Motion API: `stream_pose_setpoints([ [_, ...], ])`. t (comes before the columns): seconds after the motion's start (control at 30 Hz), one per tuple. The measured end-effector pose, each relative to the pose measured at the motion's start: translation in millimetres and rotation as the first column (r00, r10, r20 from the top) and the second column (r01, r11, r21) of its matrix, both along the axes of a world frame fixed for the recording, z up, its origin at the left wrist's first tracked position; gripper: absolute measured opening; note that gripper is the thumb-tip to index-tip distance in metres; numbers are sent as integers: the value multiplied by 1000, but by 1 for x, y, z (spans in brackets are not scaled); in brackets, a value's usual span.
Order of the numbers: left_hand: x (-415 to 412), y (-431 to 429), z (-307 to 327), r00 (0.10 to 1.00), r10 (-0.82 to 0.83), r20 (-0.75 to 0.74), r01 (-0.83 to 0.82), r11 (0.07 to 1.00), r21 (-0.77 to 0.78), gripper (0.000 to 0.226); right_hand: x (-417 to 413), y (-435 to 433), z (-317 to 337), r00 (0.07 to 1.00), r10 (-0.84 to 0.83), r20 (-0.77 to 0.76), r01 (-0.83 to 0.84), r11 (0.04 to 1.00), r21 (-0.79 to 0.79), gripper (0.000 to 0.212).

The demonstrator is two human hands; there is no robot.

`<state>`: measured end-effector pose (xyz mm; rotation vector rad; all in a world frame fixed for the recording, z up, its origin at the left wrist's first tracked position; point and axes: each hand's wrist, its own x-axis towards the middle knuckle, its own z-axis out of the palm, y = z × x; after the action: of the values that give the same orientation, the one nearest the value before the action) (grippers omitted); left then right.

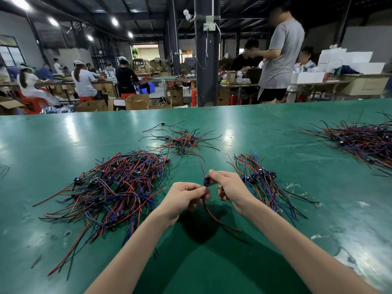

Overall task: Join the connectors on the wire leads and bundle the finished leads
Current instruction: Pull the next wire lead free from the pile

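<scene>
Above the green table (212, 262), my left hand (182, 198) and my right hand (229, 186) meet at a small blue connector (206, 181). My right hand pinches the connector at its top. My left hand pinches the wire lead (214, 217) just under it. The lead's red and black wires hang down to the table; a short end sticks up beyond the connector. A large loose heap of leads (110, 187) lies to the left. A neater row of leads with blue connectors (263, 181) lies to the right.
A smaller scatter of leads (182, 143) lies beyond my hands. Another big heap (364, 141) sits at the far right. White worn patches (360, 255) mark the table's near right. Past the far edge, people work at other benches among cardboard boxes (135, 101).
</scene>
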<state>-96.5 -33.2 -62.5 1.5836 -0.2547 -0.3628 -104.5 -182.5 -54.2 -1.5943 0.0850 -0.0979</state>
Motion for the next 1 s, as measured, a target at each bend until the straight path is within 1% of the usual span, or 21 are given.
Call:
stream_pose_setpoints([
  [0.1,3,2,1,996,88,15,-88,996,-26,15,0,3,-3,997,25,-74,-29,999,-46,18],
  [0.2,4,4,0,985,163,49,-161,986,-35,15,-2,9,-6,987,88,-137,-90,996,-7,16],
  [0.27,4,4,1,978,191,81,-190,982,-23,16,-3,10,-5,977,127,-168,-125,992,26,19],
  [0.4,3,5,2,968,214,131,-216,976,0,18,-6,11,-6,964,207,-166,-204,978,37,21],
  [0.53,2,3,1,965,216,147,-220,975,13,16,-9,12,-8,954,250,-165,-247,968,40,11],
  [0.7,2,3,4,954,254,157,-258,966,6,15,-11,11,-7,940,299,-166,-297,954,35,15],
  [0.77,1,3,4,955,260,146,-262,965,-4,15,-12,14,-7,936,310,-164,-308,950,39,13],
  [0.9,1,3,5,964,261,58,-258,965,-53,15,-13,17,-8,951,276,-142,-274,961,38,13],
  [1.0,2,2,5,967,253,20,-250,965,-79,13,-13,17,-8,956,262,-129,-262,965,21,15],
])
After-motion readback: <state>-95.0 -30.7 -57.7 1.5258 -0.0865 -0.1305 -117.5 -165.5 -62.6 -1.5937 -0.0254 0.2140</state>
